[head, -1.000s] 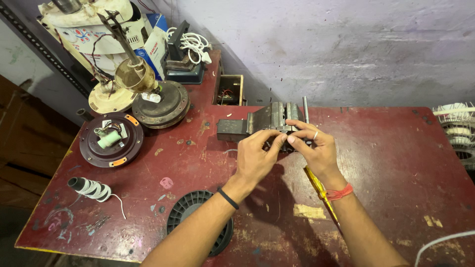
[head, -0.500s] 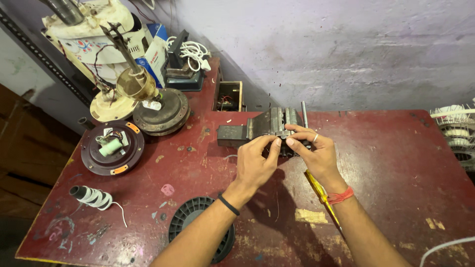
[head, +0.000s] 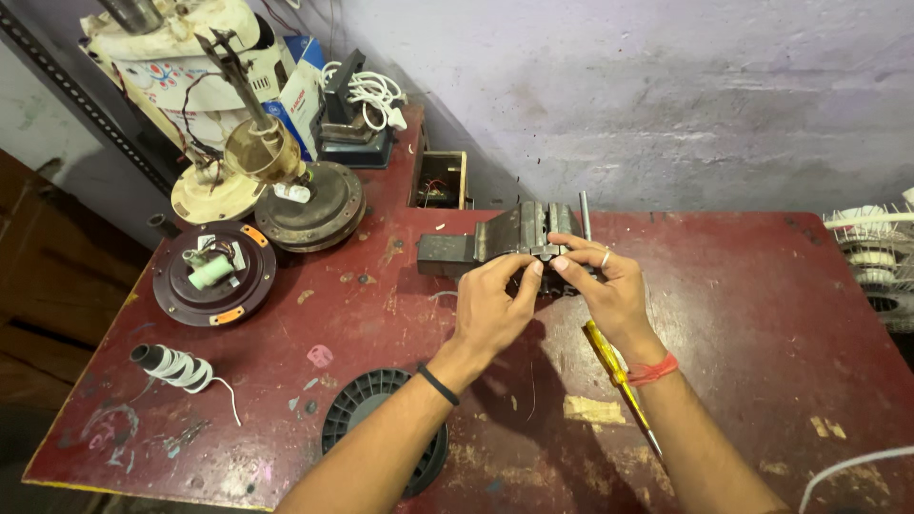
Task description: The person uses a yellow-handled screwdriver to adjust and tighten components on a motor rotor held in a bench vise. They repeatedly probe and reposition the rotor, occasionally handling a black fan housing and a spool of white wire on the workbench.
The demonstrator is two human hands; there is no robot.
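Steel bench vise (head: 519,243): 2 hands, left (head: 492,306) and right (head: 609,290), pinch something small, seemingly metal.

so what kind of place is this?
Likely a small electrical repair workshop, probably for fans or motors. Both hands work at a bench vise on a worn red table, with opened motor housings and a yellow-handled screwdriver nearby.

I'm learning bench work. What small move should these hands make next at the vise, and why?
Probably keep both hands pinched at the vise top: the left hand and right hand meet fingertip to fingertip there, on something too small to identify, while the screwdriver lies unused.
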